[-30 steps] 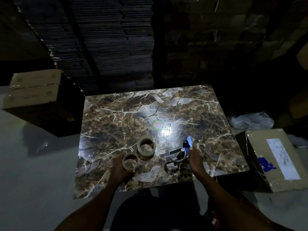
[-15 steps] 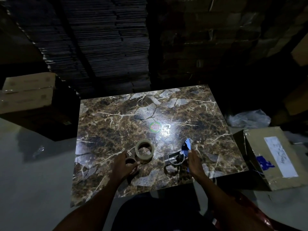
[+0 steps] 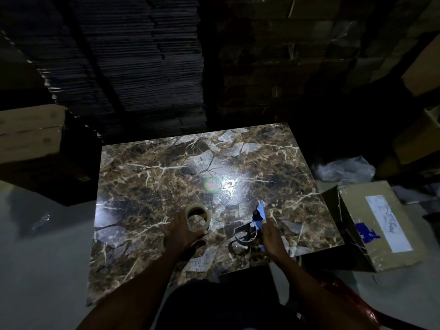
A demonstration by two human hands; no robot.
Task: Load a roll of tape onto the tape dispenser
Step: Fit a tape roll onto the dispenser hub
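A pale roll of tape (image 3: 197, 216) lies flat on the brown marble-patterned table (image 3: 147, 177), near its front edge. My left hand (image 3: 182, 232) is closed around the roll's near rim, thumb under its right side. A dark round shape just below that hand is too dim to identify. To the right stands the tape dispenser (image 3: 247, 233), a grey curved guard with a blue blade plate pointing up and away. My right hand (image 3: 271, 238) grips the dispenser's near end from the right. The dispenser's spindle is bare.
A taped cardboard box (image 3: 378, 225) sits off the table's right edge, with a crumpled plastic bag (image 3: 345, 169) behind it. Cardboard boxes (image 3: 28, 132) stand at the left. Tall stacks of flattened cartons (image 3: 133, 67) rise behind the table. A small round sticker (image 3: 212, 184) marks the table's middle.
My left hand has left the smaller roll it held and moved forward onto the larger roll. My right hand stays on the dispenser, which has barely shifted.
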